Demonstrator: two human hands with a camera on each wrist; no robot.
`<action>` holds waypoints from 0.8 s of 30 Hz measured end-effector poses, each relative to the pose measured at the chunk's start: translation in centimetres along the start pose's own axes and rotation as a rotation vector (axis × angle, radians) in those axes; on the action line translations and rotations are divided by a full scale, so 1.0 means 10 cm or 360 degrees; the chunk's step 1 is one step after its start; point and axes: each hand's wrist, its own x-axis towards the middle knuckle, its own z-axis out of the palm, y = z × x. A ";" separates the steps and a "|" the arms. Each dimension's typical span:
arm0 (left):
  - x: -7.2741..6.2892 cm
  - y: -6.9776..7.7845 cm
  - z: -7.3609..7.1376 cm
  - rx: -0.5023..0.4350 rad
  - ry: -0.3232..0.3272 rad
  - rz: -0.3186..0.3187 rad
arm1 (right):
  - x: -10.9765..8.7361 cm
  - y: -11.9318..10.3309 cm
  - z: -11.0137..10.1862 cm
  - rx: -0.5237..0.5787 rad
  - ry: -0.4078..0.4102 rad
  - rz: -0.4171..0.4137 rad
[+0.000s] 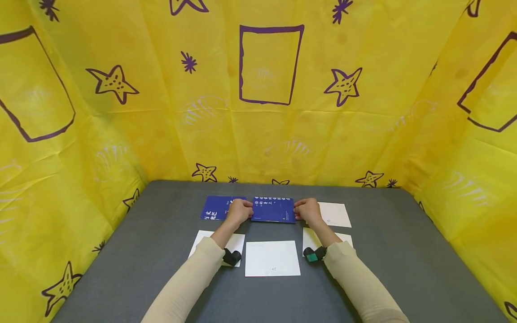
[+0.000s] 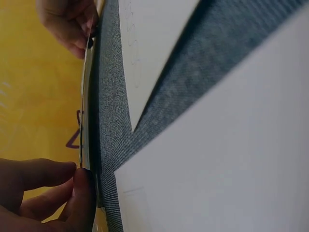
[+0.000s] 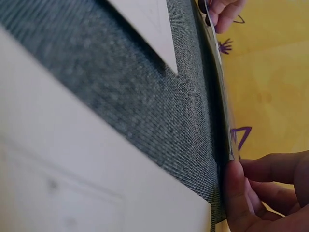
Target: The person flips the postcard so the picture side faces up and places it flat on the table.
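Note:
A blue card with white printed characters (image 1: 273, 211) is held at the middle of the back row. My left hand (image 1: 239, 211) pinches its left edge between thumb and fingers, and my right hand (image 1: 308, 211) pinches the right edge. Seen edge-on in the left wrist view, the card (image 2: 86, 106) lies close above the dark cloth, with a shadow beneath it. Left of it, another blue card (image 1: 218, 208) lies flat, partly covered by my left hand. To the right, a white card (image 1: 336, 215) is partly behind my right hand.
Nearer to me, a front row has a white card at left (image 1: 200, 241), a white card in the middle (image 1: 272, 259) and a white card at right (image 1: 343, 238); my forearms partly cover the outer two. A yellow patterned curtain (image 1: 258, 134) encloses the grey table (image 1: 141, 251).

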 end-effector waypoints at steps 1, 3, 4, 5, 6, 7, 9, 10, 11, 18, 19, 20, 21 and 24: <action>0.00 0.00 0.00 0.0008 -0.0004 0.0001 | 0.00 0.00 0.00 -0.0005 0.0001 0.0000; -0.01 0.01 -0.01 0.0020 -0.0015 0.0005 | 0.00 -0.01 0.00 -0.0004 0.0001 -0.0012; -0.01 0.01 -0.01 0.0034 -0.0015 0.0014 | 0.00 -0.01 0.00 -0.0001 -0.0002 -0.0016; -0.02 0.01 -0.02 0.0051 -0.0012 0.0027 | -0.01 -0.01 -0.01 0.0010 -0.0010 -0.0019; -0.03 0.01 -0.03 0.0058 -0.0007 0.0031 | -0.01 -0.02 -0.02 0.0020 -0.0025 -0.0021; -0.03 0.00 -0.04 0.0065 -0.0003 0.0040 | -0.02 -0.02 -0.04 0.0030 -0.0041 -0.0024; -0.05 0.00 -0.05 0.0077 0.0013 0.0053 | -0.03 -0.03 -0.09 0.0036 -0.0070 -0.0023; -0.05 0.00 -0.05 0.0081 0.0022 0.0061 | -0.04 -0.04 -0.12 0.0033 -0.0081 -0.0024; -0.05 0.00 -0.05 0.0075 0.0026 0.0064 | -0.05 -0.05 -0.15 0.0023 -0.0092 -0.0030; -0.04 0.08 0.03 -0.0013 0.0024 0.0105 | -0.10 -0.05 -0.35 -0.0142 -0.0114 -0.0124; -0.04 0.10 0.05 -0.0021 0.0016 0.0117 | -0.10 -0.04 -0.38 -0.0164 -0.0117 -0.0134; -0.04 0.12 0.07 -0.0030 0.0008 0.0123 | -0.10 -0.03 -0.42 -0.0188 -0.0117 -0.0144; -0.04 0.15 0.09 -0.0039 -0.0006 0.0121 | -0.10 -0.03 -0.45 -0.0202 -0.0119 -0.0151; -0.06 0.22 0.15 -0.0067 -0.0058 0.0117 | -0.12 -0.02 -0.55 -0.0246 -0.0118 -0.0165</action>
